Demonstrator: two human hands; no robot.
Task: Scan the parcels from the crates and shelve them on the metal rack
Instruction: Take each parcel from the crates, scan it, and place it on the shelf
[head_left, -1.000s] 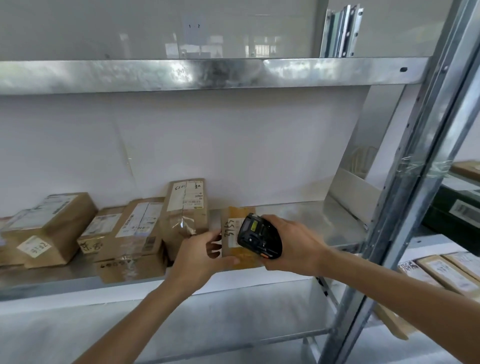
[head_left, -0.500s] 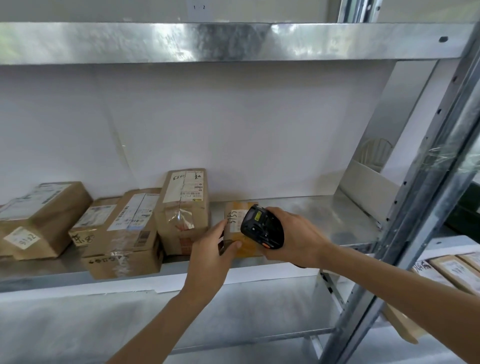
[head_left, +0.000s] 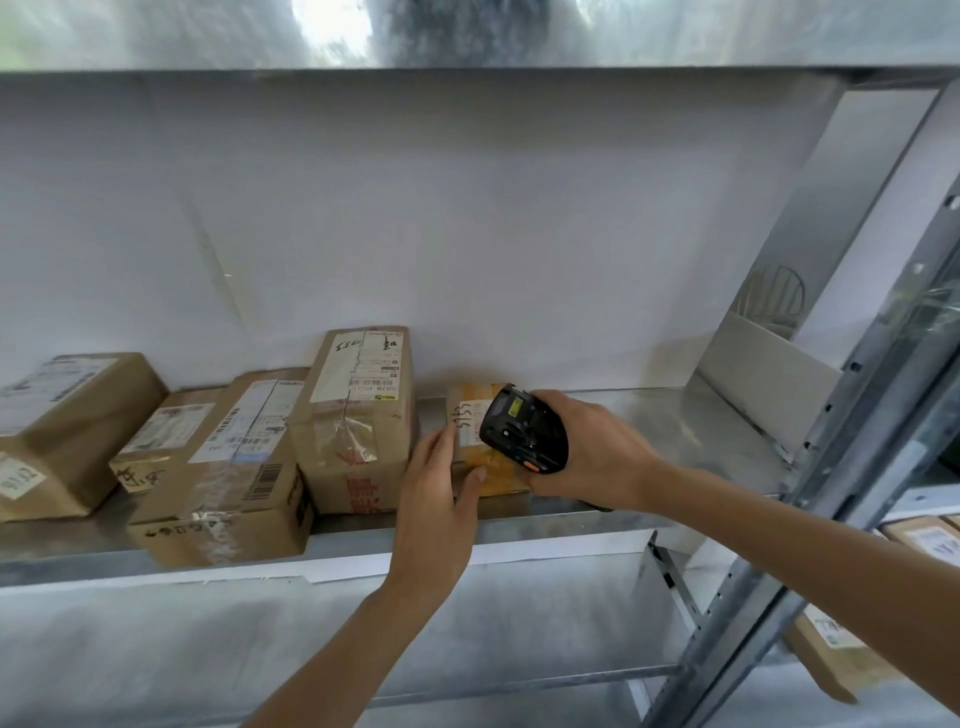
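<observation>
i'm in a parcel storeroom: a bare metal rack (head_left: 571, 525) against a white wall (head_left: 467, 234), taped cardboard boxes (head_left: 358, 415) with shipping labels in a row, and a handheld scanner (head_left: 522, 431) in my right hand (head_left: 597, 457).

Brightness: even, soft daylight; white back wall (head_left: 467, 234) reads pale lilac.
Glare: bright patch on the upper shelf (head_left: 332, 21) edge, top centre.
Shadows: faint, under the parcels and beneath the shelf lip.
Blur: slight softness throughout; carton with barcode (head_left: 228, 467) smeared.
Distortion: wide-angle bend; rack upright (head_left: 852, 467) leans at right.
</observation>
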